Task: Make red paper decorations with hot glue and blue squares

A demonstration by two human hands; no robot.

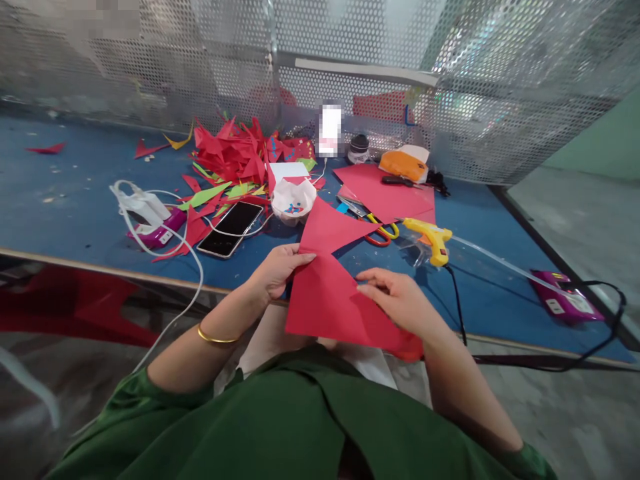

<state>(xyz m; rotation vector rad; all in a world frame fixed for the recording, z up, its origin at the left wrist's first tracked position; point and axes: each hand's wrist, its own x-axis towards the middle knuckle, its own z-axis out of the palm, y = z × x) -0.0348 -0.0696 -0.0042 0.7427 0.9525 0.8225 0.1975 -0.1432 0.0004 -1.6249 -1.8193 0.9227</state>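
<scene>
Head view, left to right: beyond my left fingers lie a phone (231,228) and red scraps (235,150). My left hand (274,272) pinches the red paper's (330,300) left edge. The sheet spans between both hands, its long axis running up and away from me. My right hand (397,300) pinches its right edge, about as near. Past my right fingers rest scissors (373,227) and a glue gun (430,239).
</scene>
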